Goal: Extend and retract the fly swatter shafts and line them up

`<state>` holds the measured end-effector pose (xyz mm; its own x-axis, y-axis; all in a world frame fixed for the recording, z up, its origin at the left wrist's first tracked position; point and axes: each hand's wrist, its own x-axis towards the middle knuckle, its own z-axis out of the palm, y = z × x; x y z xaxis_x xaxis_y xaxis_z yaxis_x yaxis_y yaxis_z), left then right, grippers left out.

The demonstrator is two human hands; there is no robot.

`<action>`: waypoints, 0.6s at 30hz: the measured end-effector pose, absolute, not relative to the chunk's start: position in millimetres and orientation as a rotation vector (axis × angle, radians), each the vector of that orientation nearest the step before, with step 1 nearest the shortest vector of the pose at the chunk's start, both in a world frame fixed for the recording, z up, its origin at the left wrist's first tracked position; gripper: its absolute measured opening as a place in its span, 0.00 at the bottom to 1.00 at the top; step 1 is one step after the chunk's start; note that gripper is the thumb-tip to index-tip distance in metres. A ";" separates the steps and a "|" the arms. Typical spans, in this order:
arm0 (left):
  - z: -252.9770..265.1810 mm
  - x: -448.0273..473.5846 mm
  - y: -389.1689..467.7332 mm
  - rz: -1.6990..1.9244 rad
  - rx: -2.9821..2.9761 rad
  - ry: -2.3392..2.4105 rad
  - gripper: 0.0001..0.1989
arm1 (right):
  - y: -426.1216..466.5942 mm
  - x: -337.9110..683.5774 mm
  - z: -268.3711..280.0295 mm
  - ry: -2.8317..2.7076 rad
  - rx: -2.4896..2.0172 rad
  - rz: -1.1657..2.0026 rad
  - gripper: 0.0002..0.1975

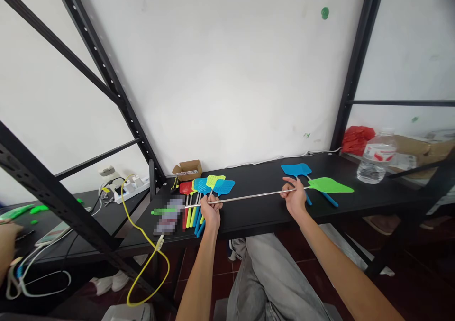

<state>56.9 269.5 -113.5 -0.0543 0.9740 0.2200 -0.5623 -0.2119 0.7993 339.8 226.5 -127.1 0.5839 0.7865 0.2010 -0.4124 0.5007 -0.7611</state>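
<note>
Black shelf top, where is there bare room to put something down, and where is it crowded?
Bare patches on the black shelf top: between the pile of fly swatters and the blue swatter, behind the metal rod; also between the green swatter head and the water bottle. Crowded at the left end, around the pile and small cardboard box.

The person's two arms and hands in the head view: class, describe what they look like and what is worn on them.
Both forearms are bare, with no sleeves in view. The left hand and right hand wear no gloves. No watch, ring or band is visible. Below them, the lap shows light grey trousers.
</note>
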 end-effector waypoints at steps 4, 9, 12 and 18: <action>-113.0 58.9 270.5 1.512 0.938 0.609 0.24 | 225.7 336.0 -126.4 -0.689 -0.753 0.836 0.26; -115.6 60.6 273.2 1.448 1.003 0.604 0.24 | 221.6 331.0 -122.8 -0.823 -0.774 0.916 0.28; -116.6 61.4 273.3 1.407 1.060 0.607 0.24 | 219.0 328.7 -119.6 -0.880 -0.790 0.960 0.30; -114.8 60.0 270.9 1.477 0.942 0.600 0.25 | 217.5 328.6 -115.4 -0.831 -0.761 0.991 0.28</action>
